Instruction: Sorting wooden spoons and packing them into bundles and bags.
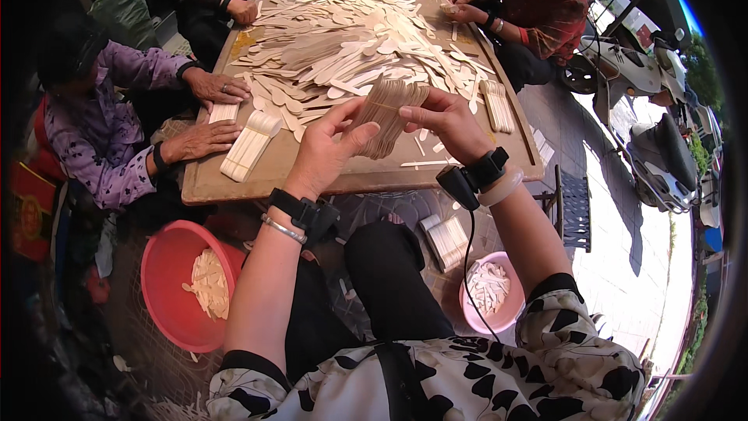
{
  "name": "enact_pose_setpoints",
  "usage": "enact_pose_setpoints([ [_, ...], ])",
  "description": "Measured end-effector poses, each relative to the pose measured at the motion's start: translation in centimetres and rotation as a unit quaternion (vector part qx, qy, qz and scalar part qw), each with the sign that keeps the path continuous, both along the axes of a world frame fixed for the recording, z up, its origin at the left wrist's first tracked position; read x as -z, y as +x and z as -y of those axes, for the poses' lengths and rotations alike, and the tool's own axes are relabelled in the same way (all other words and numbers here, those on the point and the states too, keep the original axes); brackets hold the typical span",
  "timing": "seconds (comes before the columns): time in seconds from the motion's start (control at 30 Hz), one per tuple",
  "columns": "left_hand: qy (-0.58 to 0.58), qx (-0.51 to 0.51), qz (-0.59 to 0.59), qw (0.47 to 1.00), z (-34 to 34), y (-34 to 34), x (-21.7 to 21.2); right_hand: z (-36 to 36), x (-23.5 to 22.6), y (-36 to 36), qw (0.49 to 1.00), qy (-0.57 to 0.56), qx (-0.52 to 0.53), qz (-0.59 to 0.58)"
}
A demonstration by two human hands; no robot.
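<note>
A stack of flat wooden spoons (383, 123) is held up over the table's near edge, with a thin band around it. My left hand (326, 148) grips its left side, thumb across the front. On the other side my right hand (450, 123) pinches its right end between thumb and fingers. Just beyond spreads a large heap of loose wooden spoons (335, 47) on the brown table (351, 175). A banded bundle (251, 146) lies to the left of my hands, and another bundle (497, 107) near the table's right edge.
A person in a purple sleeve (121, 140) presses on a stack at the left; two others sit at the far side. On the floor stand a red basin (160, 288) and a pink basin (513, 308) holding wooden pieces, with more bundles (446, 242) between. Scooters (647, 140) stand right.
</note>
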State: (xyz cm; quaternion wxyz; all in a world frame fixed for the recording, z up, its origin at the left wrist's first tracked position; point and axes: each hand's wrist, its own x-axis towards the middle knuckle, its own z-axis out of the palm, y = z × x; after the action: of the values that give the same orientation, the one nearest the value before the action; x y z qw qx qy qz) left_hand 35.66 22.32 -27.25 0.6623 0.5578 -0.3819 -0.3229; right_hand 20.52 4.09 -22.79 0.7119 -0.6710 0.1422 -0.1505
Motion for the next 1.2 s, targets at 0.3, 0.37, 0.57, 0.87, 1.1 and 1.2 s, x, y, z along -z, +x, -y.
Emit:
enact_pose_setpoints([
  [0.3,-0.041,-0.046,-0.026,0.998,3.0,4.5,3.7,1.7,5.3,5.4,0.989,-0.144,-0.016,-0.016],
  [0.37,-0.050,-0.044,-0.024,0.998,2.8,4.6,4.4,1.5,5.5,5.6,0.992,-0.124,-0.035,-0.005],
  [0.57,0.005,-0.035,0.008,0.999,2.5,4.7,6.0,2.0,8.0,5.2,0.993,-0.104,-0.060,-0.022],
  [0.87,0.023,-0.017,0.012,1.000,1.9,6.4,5.1,0.7,6.1,6.4,0.992,-0.111,-0.052,-0.020],
  [1.1,0.047,-0.006,0.015,0.999,2.3,6.4,6.7,1.8,9.2,6.1,0.991,-0.112,-0.066,-0.028],
  [1.2,0.096,0.006,0.063,0.993,1.9,6.9,7.7,1.4,10.2,6.0,0.991,-0.112,-0.069,-0.039],
])
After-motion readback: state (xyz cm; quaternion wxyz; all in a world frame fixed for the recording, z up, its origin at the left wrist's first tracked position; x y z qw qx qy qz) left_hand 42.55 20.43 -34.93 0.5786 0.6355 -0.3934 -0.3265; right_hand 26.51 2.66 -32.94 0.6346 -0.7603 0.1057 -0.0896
